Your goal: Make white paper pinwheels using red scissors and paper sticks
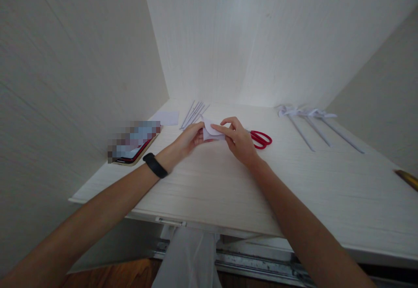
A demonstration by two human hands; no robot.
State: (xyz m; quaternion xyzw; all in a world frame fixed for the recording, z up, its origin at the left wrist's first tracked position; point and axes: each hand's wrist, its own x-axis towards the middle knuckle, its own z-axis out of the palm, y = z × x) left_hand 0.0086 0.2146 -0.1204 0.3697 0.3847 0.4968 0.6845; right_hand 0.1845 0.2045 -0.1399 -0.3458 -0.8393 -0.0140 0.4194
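A pale, wood-grained white desk (202, 183) fills the alcove between light panelled walls (261, 40). At its left edge lies a flat tablet in a red case (135, 151), its screen obscured. At the right rear lie three long rolled white paper sticks with bows at their heads (310, 125), well apart from the hands. Red-handled scissors (261, 139) rest just behind the right hand (240, 140). A loose bundle of thin white paper strips (193, 115) lies at the back, beside a small white paper rectangle (168, 117). The left hand (191, 138), a black band (155, 165) on its wrist, and the right hand both pinch a small folded white paper piece (210, 131) just above the desk centre; the right forefinger lies along its top, apparently pressing a fold.
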